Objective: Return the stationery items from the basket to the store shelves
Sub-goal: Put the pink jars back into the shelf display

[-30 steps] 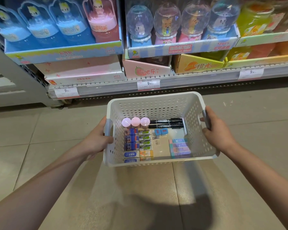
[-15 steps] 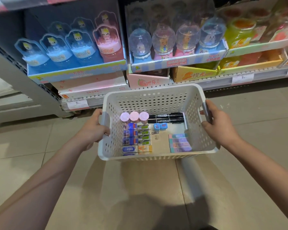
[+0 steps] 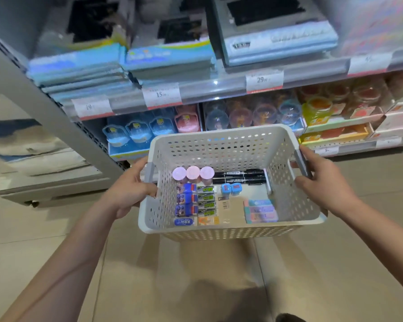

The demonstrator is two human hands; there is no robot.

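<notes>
- The view is tilting upward since the earlier frame: an upper shelf (image 3: 219, 86) of flat blue packs (image 3: 79, 66) is now showing above the toy shelf, and the basket (image 3: 230, 231) is sitting higher against the shelving.
- Open tiled floor (image 3: 196, 275) is lying below and to the right of the basket; its far rim is coming close to the lower shelf edge (image 3: 349, 147).
- The left hand (image 3: 128, 190) is gripping the basket's left handle, the right hand (image 3: 323, 182) is gripping the right handle, both arms reaching forward.
- Inside the basket, three pink-capped tubes (image 3: 193, 174) are standing beside two black markers (image 3: 239, 177), with boxed erasers (image 3: 196, 204), two blue sharpeners (image 3: 230, 188) and pastel erasers (image 3: 261, 210) nearer.
- Price tags (image 3: 162, 95) are blurring along the shelf front.
</notes>
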